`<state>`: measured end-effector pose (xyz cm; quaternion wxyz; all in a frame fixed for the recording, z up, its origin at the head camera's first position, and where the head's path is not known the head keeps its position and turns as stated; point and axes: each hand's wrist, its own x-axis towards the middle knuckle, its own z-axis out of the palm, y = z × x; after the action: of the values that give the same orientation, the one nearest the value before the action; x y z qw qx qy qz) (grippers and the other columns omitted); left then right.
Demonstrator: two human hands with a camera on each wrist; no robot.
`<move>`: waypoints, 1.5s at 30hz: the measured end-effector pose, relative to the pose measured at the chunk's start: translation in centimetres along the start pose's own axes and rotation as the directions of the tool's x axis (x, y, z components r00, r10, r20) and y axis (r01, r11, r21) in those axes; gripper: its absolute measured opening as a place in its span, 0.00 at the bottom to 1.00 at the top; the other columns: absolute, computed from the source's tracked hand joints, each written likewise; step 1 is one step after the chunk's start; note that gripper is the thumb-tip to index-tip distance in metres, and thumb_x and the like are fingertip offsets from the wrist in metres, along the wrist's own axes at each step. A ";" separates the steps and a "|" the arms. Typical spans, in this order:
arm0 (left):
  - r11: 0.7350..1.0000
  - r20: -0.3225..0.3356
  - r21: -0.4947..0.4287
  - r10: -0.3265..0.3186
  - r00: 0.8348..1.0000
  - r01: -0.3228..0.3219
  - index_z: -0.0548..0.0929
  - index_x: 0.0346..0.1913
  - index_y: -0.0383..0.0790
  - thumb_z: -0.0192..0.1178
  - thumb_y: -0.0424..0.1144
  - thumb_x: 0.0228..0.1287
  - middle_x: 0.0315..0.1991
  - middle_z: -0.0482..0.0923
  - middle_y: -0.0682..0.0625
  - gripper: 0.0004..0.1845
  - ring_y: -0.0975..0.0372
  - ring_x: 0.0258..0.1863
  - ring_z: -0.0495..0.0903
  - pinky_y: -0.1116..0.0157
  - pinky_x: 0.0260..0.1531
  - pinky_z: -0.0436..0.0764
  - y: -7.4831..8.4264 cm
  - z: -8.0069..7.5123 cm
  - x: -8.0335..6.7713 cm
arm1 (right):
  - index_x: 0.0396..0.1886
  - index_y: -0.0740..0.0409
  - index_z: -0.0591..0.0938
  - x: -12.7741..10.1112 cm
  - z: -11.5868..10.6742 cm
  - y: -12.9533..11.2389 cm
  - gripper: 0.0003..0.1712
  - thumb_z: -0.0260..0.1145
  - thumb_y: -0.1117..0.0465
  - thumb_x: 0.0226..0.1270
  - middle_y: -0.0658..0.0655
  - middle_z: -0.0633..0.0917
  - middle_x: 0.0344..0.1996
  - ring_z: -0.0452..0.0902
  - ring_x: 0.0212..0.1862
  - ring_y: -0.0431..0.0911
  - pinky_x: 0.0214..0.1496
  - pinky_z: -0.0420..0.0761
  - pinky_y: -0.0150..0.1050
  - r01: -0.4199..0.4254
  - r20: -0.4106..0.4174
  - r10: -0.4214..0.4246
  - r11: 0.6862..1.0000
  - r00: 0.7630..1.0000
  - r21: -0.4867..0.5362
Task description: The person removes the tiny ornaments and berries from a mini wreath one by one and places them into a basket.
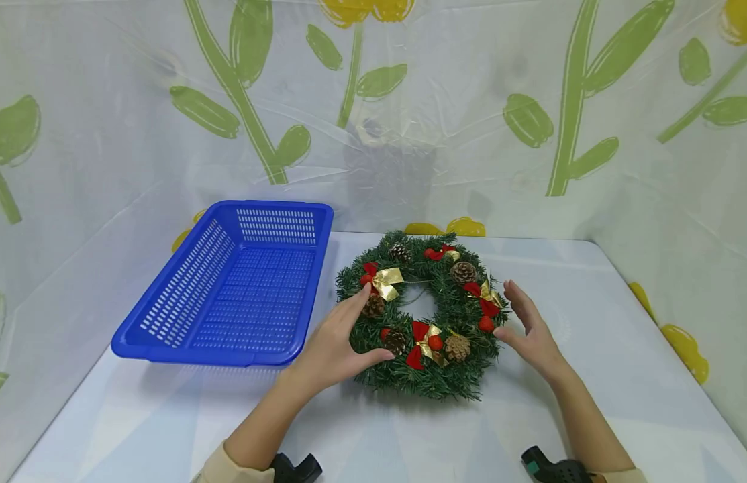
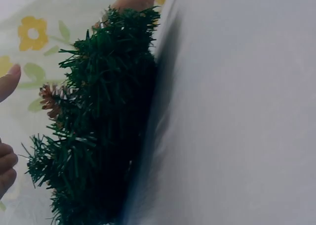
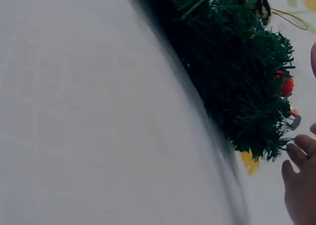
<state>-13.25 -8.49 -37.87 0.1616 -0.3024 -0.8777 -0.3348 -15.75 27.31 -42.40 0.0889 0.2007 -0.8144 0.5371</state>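
A green Christmas wreath (image 1: 441, 376) with pine cones, red berries and gold bows lies flat on the white table (image 1: 590, 402). My left hand (image 1: 358, 329) is at its left side with straight, spread fingers, and the thumb reaches over the needles. Whether it presses on the wreath I cannot tell. My right hand (image 1: 518, 318) is held flat and upright just off the wreath's right edge. The left wrist view shows the wreath (image 2: 98, 126) edge-on with my fingertips (image 2: 7, 81) a little apart from it. In the right wrist view the wreath (image 3: 237, 71) has my fingers (image 3: 298, 185) beside it.
A blue perforated plastic basket (image 1: 228, 288) stands on the table left of the wreath, its near rim jutting over the table's edge. Plastic sheeting printed with green stems and yellow flowers (image 1: 373, 100) walls the table on three sides.
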 end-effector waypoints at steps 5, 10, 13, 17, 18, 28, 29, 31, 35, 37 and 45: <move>0.992 -0.080 -0.124 0.028 0.996 -0.038 0.64 0.70 0.40 0.75 0.48 0.45 0.63 0.70 0.41 0.48 0.48 0.63 0.69 0.48 0.56 0.73 0.1 0.9 -0.2 | 0.75 0.57 0.49 -0.2 0.2 0.7 0.48 0.64 0.71 0.61 0.71 0.51 0.72 0.45 0.74 0.40 0.66 0.51 0.16 -0.003 0.012 0.002 1.000 1.000 0.028; 0.981 -0.121 -0.176 0.067 0.990 -0.087 0.67 0.68 0.41 0.75 0.47 0.46 0.61 0.72 0.42 0.45 0.51 0.61 0.71 0.50 0.55 0.75 0.4 1.9 -0.2 | 0.73 0.69 0.51 -0.7 0.6 1.6 0.45 0.62 0.75 0.60 0.51 0.59 0.71 0.51 0.70 0.30 0.66 0.54 0.18 0.039 -0.046 -0.035 0.996 0.998 0.077; 0.976 -0.118 -0.199 0.066 0.991 -0.088 0.67 0.68 0.41 0.74 0.46 0.47 0.61 0.72 0.44 0.44 0.52 0.60 0.72 0.51 0.55 0.76 0.6 2.2 -0.3 | 0.71 0.73 0.52 -1.0 0.8 2.1 0.42 0.61 0.76 0.60 0.51 0.61 0.69 0.56 0.66 0.29 0.64 0.57 0.18 0.018 -0.073 -0.012 0.995 0.997 0.093; 0.967 -0.104 -0.251 0.020 0.994 -0.046 0.69 0.66 0.42 0.74 0.45 0.47 0.60 0.73 0.45 0.42 0.53 0.60 0.73 0.51 0.54 0.76 0.8 2.6 -0.5 | 0.71 0.73 0.52 -1.1 1.0 2.4 0.40 0.59 0.75 0.63 0.68 0.59 0.69 0.60 0.62 0.29 0.62 0.60 0.17 -0.030 -0.074 0.038 0.994 0.997 0.102; 0.963 -0.100 -0.267 0.004 0.995 -0.030 0.69 0.66 0.42 0.74 0.45 0.47 0.60 0.73 0.45 0.41 0.54 0.60 0.73 0.51 0.55 0.75 0.8 2.6 -0.5 | 0.71 0.73 0.52 -1.1 1.0 2.5 0.40 0.59 0.75 0.63 0.71 0.57 0.68 0.60 0.61 0.29 0.62 0.60 0.17 -0.037 -0.069 0.044 0.994 0.997 0.103; 0.954 -0.089 -0.298 -0.070 0.994 0.041 0.73 0.62 0.35 0.73 0.41 0.49 0.55 0.76 0.43 0.36 0.54 0.57 0.75 0.51 0.53 0.76 0.7 3.3 -0.8 | 0.72 0.70 0.51 -1.0 1.1 2.4 0.41 0.61 0.74 0.63 0.77 0.55 0.67 0.59 0.61 0.26 0.62 0.59 0.17 -0.078 -0.047 0.083 0.991 0.995 0.107; 0.955 -0.093 -0.295 -0.062 0.994 0.032 0.74 0.61 0.33 0.73 0.41 0.49 0.55 0.77 0.43 0.35 0.54 0.56 0.76 0.52 0.52 0.77 0.6 3.4 -0.8 | 0.72 0.69 0.51 -1.1 1.2 2.3 0.42 0.61 0.74 0.62 0.76 0.54 0.67 0.58 0.61 0.25 0.62 0.59 0.16 -0.083 -0.046 0.088 0.991 0.995 0.102; 0.958 -0.099 -0.288 -0.043 0.994 0.013 0.74 0.60 0.32 0.73 0.40 0.49 0.53 0.77 0.42 0.34 0.54 0.55 0.77 0.54 0.52 0.77 0.6 3.5 -0.8 | 0.73 0.68 0.51 -1.2 1.3 2.2 0.44 0.62 0.74 0.61 0.75 0.53 0.69 0.56 0.61 0.24 0.61 0.59 0.15 -0.096 -0.044 0.100 0.991 0.994 0.093; 0.958 -0.087 -0.285 -0.033 0.996 0.007 0.75 0.59 0.32 0.73 0.39 0.50 0.52 0.78 0.43 0.32 0.55 0.53 0.78 0.57 0.51 0.78 0.5 3.7 -0.8 | 0.73 0.67 0.50 -1.5 1.4 2.0 0.46 0.63 0.75 0.59 0.75 0.53 0.69 0.55 0.62 0.24 0.60 0.59 0.15 -0.101 -0.031 0.103 0.992 0.994 0.078; 0.956 -0.078 -0.292 -0.044 0.996 0.020 0.76 0.59 0.33 0.73 0.39 0.50 0.51 0.79 0.45 0.32 0.55 0.52 0.78 0.58 0.50 0.78 0.5 3.8 -0.8 | 0.73 0.68 0.49 -1.6 1.5 2.1 0.46 0.62 0.75 0.59 0.76 0.53 0.68 0.55 0.62 0.24 0.61 0.59 0.15 -0.102 -0.024 0.104 0.991 0.994 0.083; 0.945 -0.020 -0.318 -0.086 0.996 0.075 0.77 0.58 0.34 0.73 0.38 0.48 0.50 0.80 0.46 0.32 0.57 0.50 0.79 0.59 0.49 0.79 0.5 3.4 -0.8 | 0.74 0.66 0.48 -1.7 1.8 1.7 0.47 0.63 0.74 0.60 0.75 0.52 0.69 0.54 0.64 0.27 0.60 0.57 0.14 -0.130 -0.009 0.131 0.988 0.991 0.089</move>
<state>-12.57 -6.21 -40.48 0.1118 -0.2825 -0.8213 -0.4829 -14.85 26.68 -45.19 0.0508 0.1467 -0.8006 0.5788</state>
